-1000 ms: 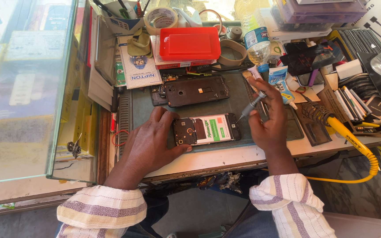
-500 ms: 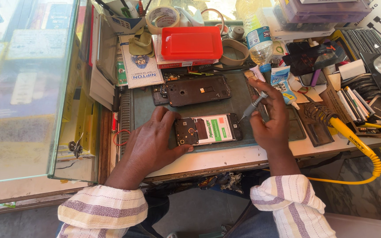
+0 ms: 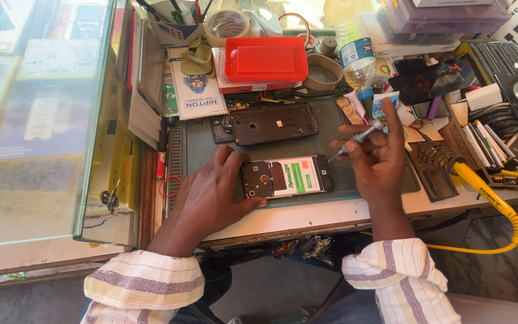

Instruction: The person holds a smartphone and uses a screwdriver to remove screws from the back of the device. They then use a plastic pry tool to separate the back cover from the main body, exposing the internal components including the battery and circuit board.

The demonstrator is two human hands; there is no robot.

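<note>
— Glass first, far left: what sits beside that display case [image 3: 43,120]?

— Past its pane, the left hand [image 3: 211,195] lies flat on the grey-green work mat [image 3: 211,141], fingers loosely spread and pressing down the left end of an opened phone [image 3: 286,177]. It steadies the phone and clasps nothing.

— How far along does the phone look?

— Its back is already off: the dark circuit area and a battery with a green-and-white label are bare. Just above it on the mat lies a dark, flat back frame [image 3: 274,124], rectangular with cut-outs, apart from the phone. The battery and board are still seated, so I'd judge the opening done and the inner work unfinished.

— And to the right?

— The right hand [image 3: 379,162] hovers just off the phone's right end, thumb and fingers pinching a slim metal screwdriver [image 3: 355,137], index finger raised. The tip points down-left toward the phone, not touching it as far as I can tell.

— Anything further back or right?

— A glossy red plastic tray [image 3: 265,59] behind the frame, a clear plastic bottle [image 3: 355,57], and at the far right a soldering iron [image 3: 451,165] with a yellow handle and a coiled yellow cord.
</note>
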